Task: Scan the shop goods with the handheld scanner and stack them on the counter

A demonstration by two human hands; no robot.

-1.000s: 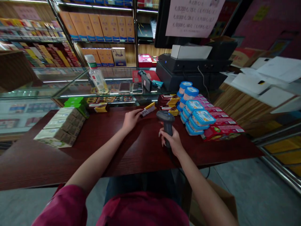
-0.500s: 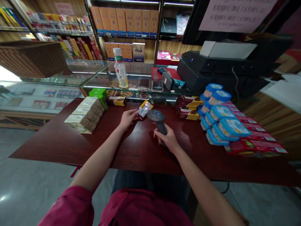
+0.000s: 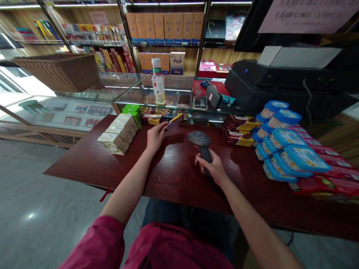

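My left hand [image 3: 156,136] is closed on a flat yellow-and-maroon snack packet [image 3: 174,121], tilted and raised just above the dark red counter. In my right hand [image 3: 213,165] is a grey barcode scanner [image 3: 199,138], held upright by its handle, its head pointing away from me. A small stack of similar packets [image 3: 155,120] lies just beyond my left hand. Further right stands a taller pile of maroon-and-yellow packets [image 3: 238,130]. Boxed cartons [image 3: 117,132] sit in a block to the left of my left hand.
Blue-lidded tubs [image 3: 291,149] and red boxes [image 3: 328,183] are piled at the right. A bottle [image 3: 158,84] stands on the glass case behind the counter [image 3: 168,175]. A wicker basket [image 3: 63,71] is at the left, and a black machine [image 3: 269,82] at the back right.
The packet has turned from label-up beside the scanner to nearly edge-on, moving away from the scanner toward the small stack. My view has swung slightly left; the right hand still holds the scanner.
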